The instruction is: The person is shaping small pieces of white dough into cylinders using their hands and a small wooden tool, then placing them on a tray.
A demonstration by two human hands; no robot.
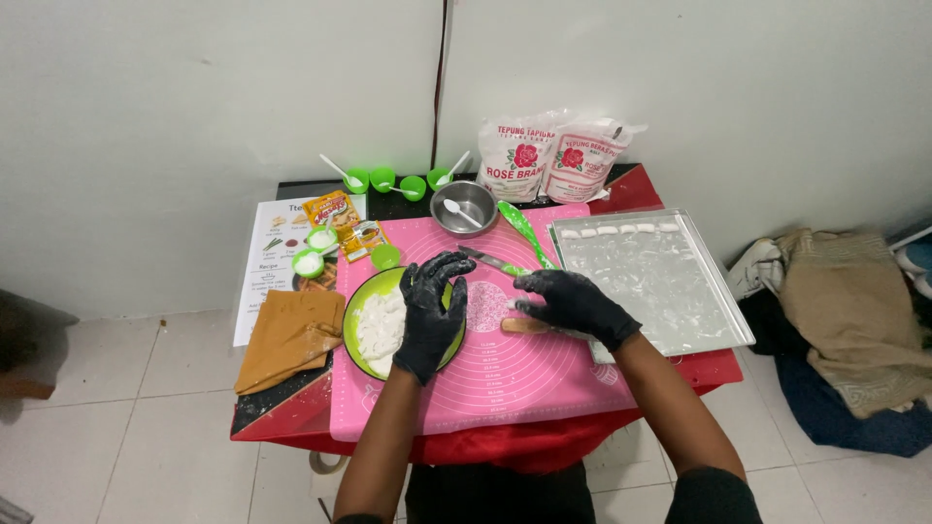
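black-gloved left hand hovers with grip spread over the round green bowl of white dough. the gloved right hand lies grip pressed on a small wooden-handled tool, on the pink silicone mat beside the bowl.

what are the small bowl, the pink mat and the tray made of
Small bowl: likely stainless steel; grey, shiny, with reflections. Pink mat: probably silicone; thin, matte, lying flat and hanging limp over the table edge. Tray: looks like light metal, perhaps aluminium; dull silver rim, with what seems a clear plastic film lining it.
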